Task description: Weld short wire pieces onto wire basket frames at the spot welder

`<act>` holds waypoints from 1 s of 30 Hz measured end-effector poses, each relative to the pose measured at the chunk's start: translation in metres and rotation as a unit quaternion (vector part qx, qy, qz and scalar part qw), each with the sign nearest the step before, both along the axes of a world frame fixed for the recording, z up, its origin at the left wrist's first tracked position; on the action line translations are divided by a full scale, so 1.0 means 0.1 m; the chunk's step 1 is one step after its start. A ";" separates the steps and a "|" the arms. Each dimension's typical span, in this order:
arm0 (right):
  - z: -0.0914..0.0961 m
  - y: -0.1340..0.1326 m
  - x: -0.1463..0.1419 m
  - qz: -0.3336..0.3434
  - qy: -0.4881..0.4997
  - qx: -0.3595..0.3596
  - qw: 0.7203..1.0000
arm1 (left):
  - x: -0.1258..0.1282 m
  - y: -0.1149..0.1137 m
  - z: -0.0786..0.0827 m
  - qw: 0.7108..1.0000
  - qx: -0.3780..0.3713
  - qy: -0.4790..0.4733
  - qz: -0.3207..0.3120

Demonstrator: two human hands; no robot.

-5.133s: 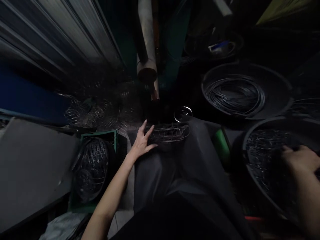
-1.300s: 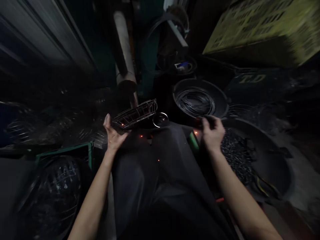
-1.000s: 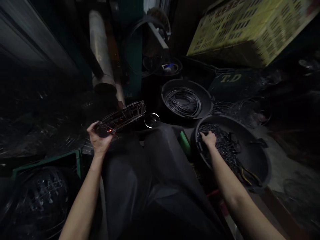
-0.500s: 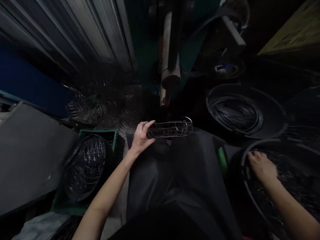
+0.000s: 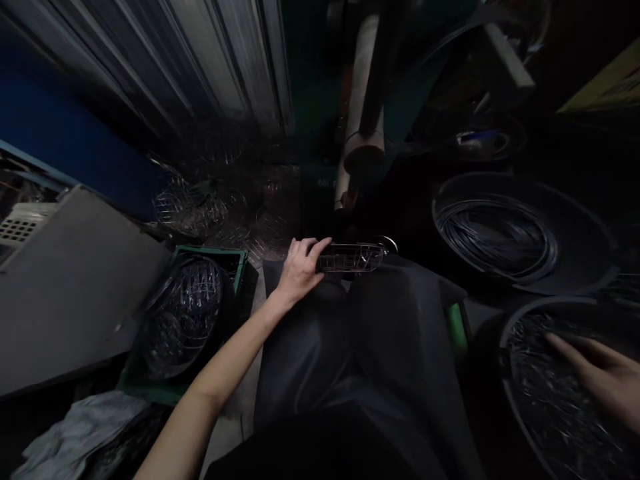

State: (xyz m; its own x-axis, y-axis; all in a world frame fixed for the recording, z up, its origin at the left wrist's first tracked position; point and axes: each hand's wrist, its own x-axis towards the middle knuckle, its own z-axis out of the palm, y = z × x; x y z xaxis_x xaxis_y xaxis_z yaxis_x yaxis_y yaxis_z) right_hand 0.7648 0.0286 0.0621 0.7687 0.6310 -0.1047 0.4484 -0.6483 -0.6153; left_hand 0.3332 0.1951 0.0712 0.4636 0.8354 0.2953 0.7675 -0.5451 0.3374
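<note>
My left hand (image 5: 301, 272) is closed on the left end of a shallow wire basket (image 5: 354, 258), thumb below and fingers above. The basket is held sideways just over the dark apron (image 5: 320, 333) on my lap, and a rounded wire loop shows at its right end. To the right, my right hand (image 5: 603, 373) hangs over a black tub (image 5: 507, 373) full of small, thin metal pieces (image 5: 550, 407). Its fingers are stretched out and apart, with nothing visible in them. The edge of the picture cuts off part of that hand.
Ahead stands a machine with a thick cylindrical arm (image 5: 365, 143). A basin (image 5: 595, 233) at the right holds coiled wire (image 5: 495, 233). On the left, a green crate (image 5: 240, 267) carries a dark container of wire baskets (image 5: 193, 300). Wire pieces (image 5: 195, 203) lie behind it.
The view has shifted, so most things appear farther right. My right hand has moved right from the tub's left rim and its fingers have spread. My left hand still grips the wire basket.
</note>
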 end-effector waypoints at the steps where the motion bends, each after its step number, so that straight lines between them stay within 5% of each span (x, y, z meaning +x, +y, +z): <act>1: 0.09 0.05 -0.27 -0.006 0.071 0.006 0.997 | 0.03 0.00 0.01 1.000 0.007 0.005 -0.002; 5: 0.42 0.51 -1.47 0.131 0.322 0.062 0.936 | 0.15 -0.03 0.04 0.999 0.042 0.026 -0.013; 9: 0.49 1.00 -2.14 0.200 0.458 0.103 0.860 | 0.18 -0.06 0.09 0.998 0.051 0.037 -0.024; 14: 0.38 1.25 -2.41 0.199 0.456 0.149 0.854 | 0.13 -0.07 0.11 0.998 0.047 0.027 -0.019; 19: 0.31 1.18 -2.54 0.197 0.368 0.201 0.886 | 0.08 -0.05 0.09 0.999 0.050 0.008 -0.001; 25: 0.31 1.22 -2.57 0.187 0.365 0.215 0.886 | 0.08 -0.04 0.08 0.999 0.041 0.005 -0.008; 30: 0.23 1.22 -2.66 0.216 0.250 0.265 0.906 | 0.06 -0.03 0.09 0.999 0.042 -0.020 0.006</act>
State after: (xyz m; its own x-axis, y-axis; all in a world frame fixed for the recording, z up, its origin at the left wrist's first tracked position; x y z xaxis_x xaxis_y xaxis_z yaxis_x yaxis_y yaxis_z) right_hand 0.4984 0.1506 0.0847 0.3774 0.9254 0.0339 0.1703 -0.0334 -0.9848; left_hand 0.3396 0.1919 0.0807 0.4399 0.8126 0.3823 0.7613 -0.5632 0.3212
